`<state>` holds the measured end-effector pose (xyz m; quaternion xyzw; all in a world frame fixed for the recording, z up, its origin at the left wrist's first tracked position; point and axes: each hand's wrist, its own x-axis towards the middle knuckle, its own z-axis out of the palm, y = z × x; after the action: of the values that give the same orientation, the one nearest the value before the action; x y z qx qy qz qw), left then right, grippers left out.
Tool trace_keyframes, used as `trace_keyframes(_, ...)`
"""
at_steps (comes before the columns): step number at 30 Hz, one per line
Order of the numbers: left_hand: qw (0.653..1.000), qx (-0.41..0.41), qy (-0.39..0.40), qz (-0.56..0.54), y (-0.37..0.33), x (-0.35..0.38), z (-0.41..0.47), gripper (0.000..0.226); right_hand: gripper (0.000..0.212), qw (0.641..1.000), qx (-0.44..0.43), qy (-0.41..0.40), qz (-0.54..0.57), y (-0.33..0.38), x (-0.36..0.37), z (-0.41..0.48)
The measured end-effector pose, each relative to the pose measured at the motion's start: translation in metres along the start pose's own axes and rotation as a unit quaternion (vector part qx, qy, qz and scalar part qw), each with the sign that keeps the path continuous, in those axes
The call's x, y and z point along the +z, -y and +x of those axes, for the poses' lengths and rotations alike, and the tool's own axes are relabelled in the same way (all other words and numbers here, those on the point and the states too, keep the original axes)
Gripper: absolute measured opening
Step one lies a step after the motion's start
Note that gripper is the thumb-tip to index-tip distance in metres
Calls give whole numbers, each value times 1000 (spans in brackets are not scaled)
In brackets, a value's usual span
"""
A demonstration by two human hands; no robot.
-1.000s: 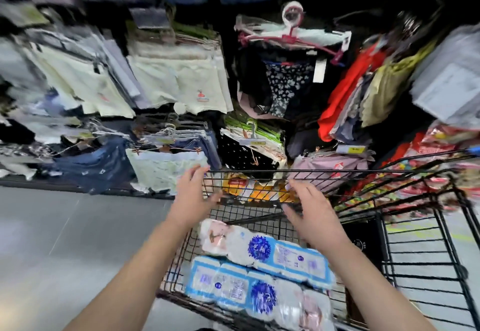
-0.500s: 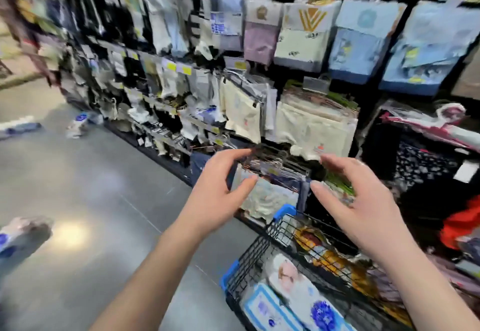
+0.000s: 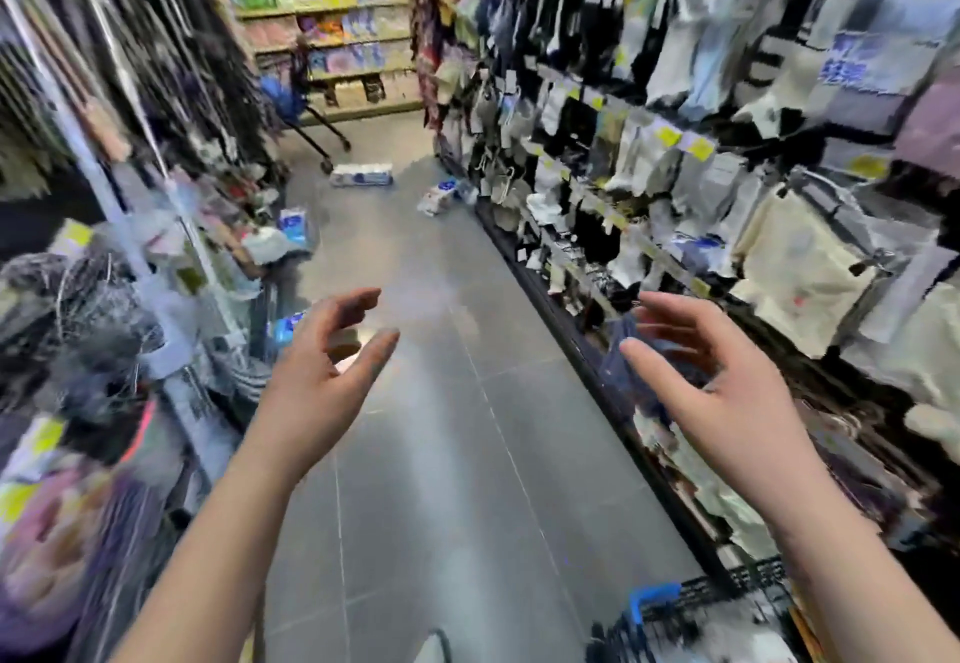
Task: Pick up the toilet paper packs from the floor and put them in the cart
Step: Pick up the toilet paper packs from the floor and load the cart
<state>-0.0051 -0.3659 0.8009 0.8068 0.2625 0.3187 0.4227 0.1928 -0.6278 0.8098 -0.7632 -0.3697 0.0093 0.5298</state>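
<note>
Hanging loose-fingered and empty, the left hand [image 3: 311,397] and right hand [image 3: 727,402] are facing each other; packs [image 3: 362,175] are lying on the floor [image 3: 441,496]; the cart's [image 3: 650,601] contents are too blurred to tell.

Even overhead store lighting. Soft glare patch on the grey floor [image 3: 415,293]. Heavy motion blur throughout; wide-angle distortion bends the side racks [image 3: 727,142].

My left hand [image 3: 317,381] and right hand [image 3: 722,392] are up, empty, fingers loose. Toilet paper packs [image 3: 362,176] lie far down the floor [image 3: 415,454]. The cart [image 3: 691,615] is near, on my right.
</note>
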Motion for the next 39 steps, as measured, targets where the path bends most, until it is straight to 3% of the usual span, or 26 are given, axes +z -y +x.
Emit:
trace_keyframes(4,999,-14,-52,-9,35,-51,36,40,40,999,-12,29,33,14,63,53)
trace_keyframes(8,996,-28,-85,6,76,-109,72,60,31,996,-24,61,59,37,144,111)
trace_keyframes(15,992,-46,-117,-1,130,-186,140,42,30,992,-23,96,78,68,245,180)
trace_keyframes(28,992,-76,-102,7,179,-209,257,31,25,979,-5,156,128,51,379,302)
trace_keyframes(34,989,-85,-104,56,206,-217,350,31,25,965,-1,189,181,26,441,398)
trace_keyframes(39,984,-112,-138,32,221,-213,435,28,25,953,7,220,211,10,480,494)
